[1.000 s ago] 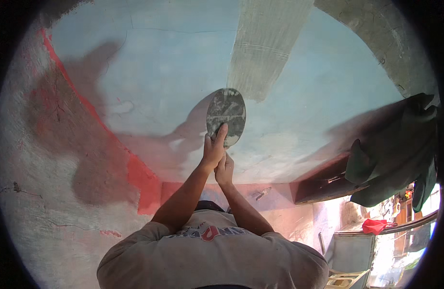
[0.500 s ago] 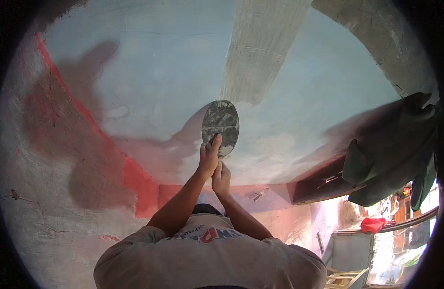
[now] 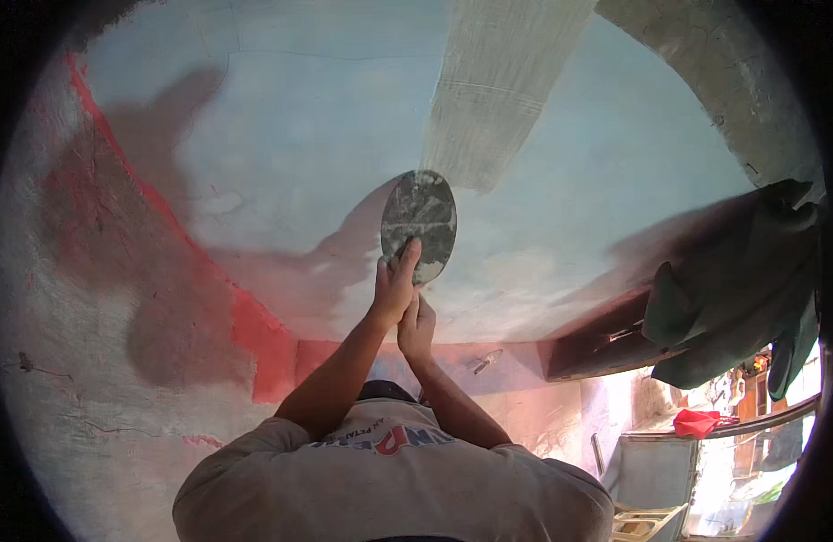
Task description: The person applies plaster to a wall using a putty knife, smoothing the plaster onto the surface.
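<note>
My left hand is closed on the lower edge of a dark oval plate, its thumb lying across the face. Pale smears mark the plate, and a light line crosses its middle. Just below, my right hand is raised against the left hand's wrist side, fingers curled in; whatever it may grip is hidden. Both forearms reach up from my body. Behind the plate spreads a pale blue surface with a rough grey strip, whose lower end meets the plate's top.
A red-painted band borders the grey wall at left. Dark green cloth hangs at right above a red cloth, a grey cabinet and a cream slatted piece. A small object shows below the blue surface.
The oval plate has risen slightly and shifted a little right, both hands still raised with it. Its top now overlaps the grey strip's lower end more. The view has shifted slightly.
</note>
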Tool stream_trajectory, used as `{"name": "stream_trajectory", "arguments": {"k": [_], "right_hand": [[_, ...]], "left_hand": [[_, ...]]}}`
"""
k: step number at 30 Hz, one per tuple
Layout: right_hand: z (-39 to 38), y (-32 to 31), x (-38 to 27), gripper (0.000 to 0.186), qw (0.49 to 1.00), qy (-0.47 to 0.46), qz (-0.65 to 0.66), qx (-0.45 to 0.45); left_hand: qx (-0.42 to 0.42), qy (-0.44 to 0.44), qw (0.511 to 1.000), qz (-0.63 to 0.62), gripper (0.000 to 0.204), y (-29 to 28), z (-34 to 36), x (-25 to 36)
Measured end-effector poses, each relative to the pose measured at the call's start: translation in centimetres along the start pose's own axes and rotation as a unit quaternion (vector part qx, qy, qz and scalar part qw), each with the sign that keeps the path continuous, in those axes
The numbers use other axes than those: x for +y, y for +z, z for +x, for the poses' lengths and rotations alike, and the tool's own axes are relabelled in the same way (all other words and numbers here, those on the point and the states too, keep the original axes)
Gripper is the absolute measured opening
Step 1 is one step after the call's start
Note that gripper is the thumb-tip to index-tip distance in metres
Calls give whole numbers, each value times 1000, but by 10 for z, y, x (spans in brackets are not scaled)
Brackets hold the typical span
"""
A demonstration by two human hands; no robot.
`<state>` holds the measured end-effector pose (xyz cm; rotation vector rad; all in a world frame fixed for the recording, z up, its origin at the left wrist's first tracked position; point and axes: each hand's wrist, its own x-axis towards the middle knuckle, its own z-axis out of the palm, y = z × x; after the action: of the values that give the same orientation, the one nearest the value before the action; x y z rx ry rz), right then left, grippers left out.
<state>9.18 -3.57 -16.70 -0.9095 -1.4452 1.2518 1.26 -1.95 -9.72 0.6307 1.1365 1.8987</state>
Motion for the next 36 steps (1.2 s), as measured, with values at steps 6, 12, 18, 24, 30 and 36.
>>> {"name": "stream_trajectory", "arguments": {"k": [6, 12, 18, 24, 30, 36], "right_hand": [[-14, -2, 14, 43, 997, 55, 59, -6], [-6, 1, 1, 41, 999, 26, 26, -13], [-13, -2, 15, 44, 998, 52, 20, -19], [-13, 0, 14, 44, 998, 52, 26, -29], [-9, 6, 4, 43, 995, 50, 86, -33], [-16, 6, 5, 46, 996, 54, 62, -34]], "left_hand": [[30, -51, 998, -24, 42, 2, -13, -6], [-5, -29, 1000, 9, 43, -3, -1, 2], [43, -54, 997, -24, 44, 0, -6, -8], [47, -67, 997, -10, 44, -1, -9, -6], [26, 24, 998, 42, 39, 6, -6, 15], [47, 0, 998, 38, 44, -7, -8, -5]]}}
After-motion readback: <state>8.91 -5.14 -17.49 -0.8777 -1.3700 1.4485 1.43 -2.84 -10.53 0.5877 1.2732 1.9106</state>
